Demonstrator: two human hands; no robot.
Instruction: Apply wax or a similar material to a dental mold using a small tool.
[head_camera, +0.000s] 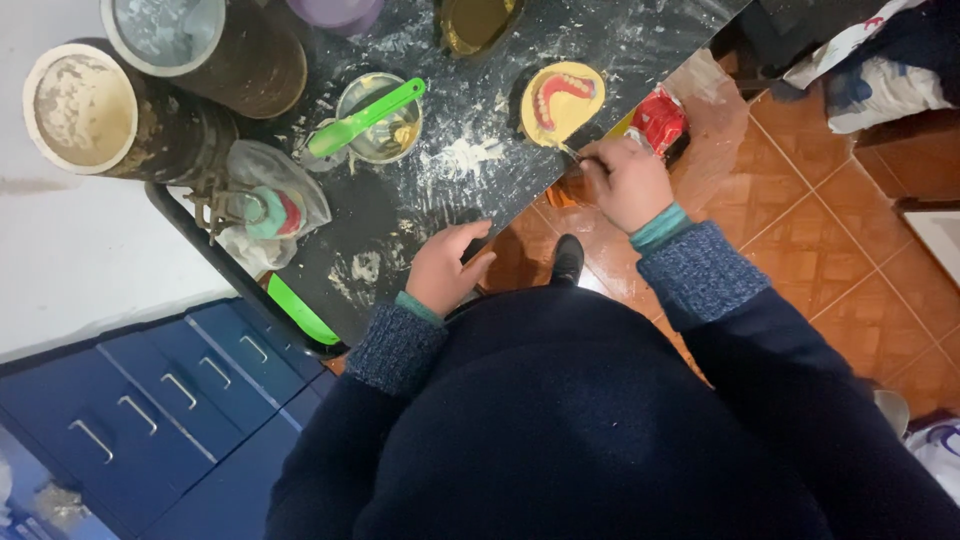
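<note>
The thin tool (572, 153) in the right hand (625, 182) is mostly hidden by the curled fingers; only a short pale tip shows, reaching the lower edge of the yellow plaster cast (562, 100) with its pink horseshoe of wax, just right of centre near the top of the frame. A red packet (657, 118) lies just beside that hand, partly under it. The right hand is closed around the tool, wrist bent, knuckles up. The left hand (446, 267), at centre, rests on the edge of the dark, powder-dusted worktop (480, 190), fingers loosely curled with nothing in them. Upper left, two round tubs (80, 110) are cut off by the frame. A metal bowl (380, 120) holds a green spatula (365, 117). What sits inside the plastic bag (265, 205) is hard to make out.
</note>
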